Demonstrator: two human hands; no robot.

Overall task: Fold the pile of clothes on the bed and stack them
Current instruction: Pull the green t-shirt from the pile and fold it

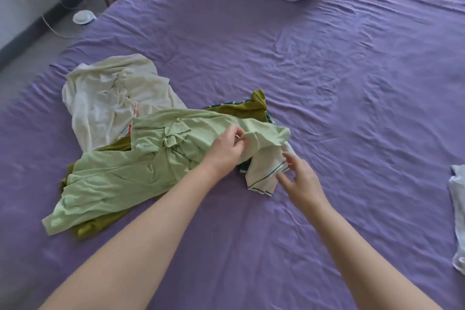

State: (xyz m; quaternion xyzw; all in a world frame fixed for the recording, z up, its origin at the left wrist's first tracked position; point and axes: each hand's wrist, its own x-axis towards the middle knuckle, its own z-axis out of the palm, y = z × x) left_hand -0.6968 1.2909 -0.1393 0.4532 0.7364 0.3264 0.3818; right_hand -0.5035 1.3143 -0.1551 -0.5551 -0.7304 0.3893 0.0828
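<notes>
The right hand (300, 180) hovers with spread fingers over a white cloth with teal stripes (264, 171), the left hand (227, 148) pinches the light green shirt (151, 166) atop the pile on the purple bed (327, 70), a cream shirt (110, 98) beyond.

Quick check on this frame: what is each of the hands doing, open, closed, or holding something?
Left hand: closed, pinching a fold of the light green garment.
Right hand: open, fingers spread by the white cloth with teal stripes, gripping nothing.
</notes>
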